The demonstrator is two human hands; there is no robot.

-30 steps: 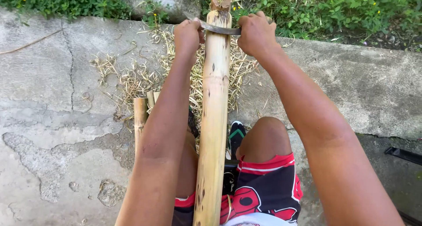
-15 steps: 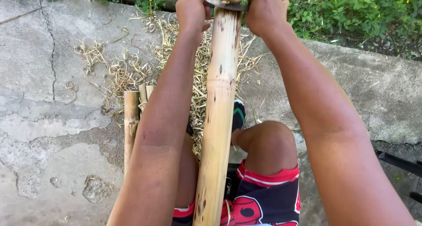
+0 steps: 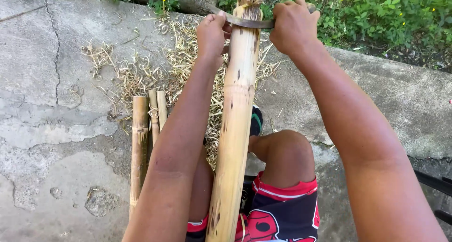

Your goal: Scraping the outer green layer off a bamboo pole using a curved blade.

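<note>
**Both fists on the blade, pole between our knees**

Closed tight, our left hand [image 3: 212, 32] and right hand [image 3: 293, 28] each grip one end of a curved metal blade [image 3: 247, 22] laid across the far end of the bamboo pole [image 3: 235, 129]. That pole runs from between our legs out toward the grass [image 3: 376, 16], passing between both fists. We judge the blade could skid off the smooth skin toward our knee [image 3: 285, 152]. Thinner bamboo pieces [image 3: 141, 143] and dry shavings [image 3: 141, 72] lie left on the concrete [image 3: 47, 105]
</note>
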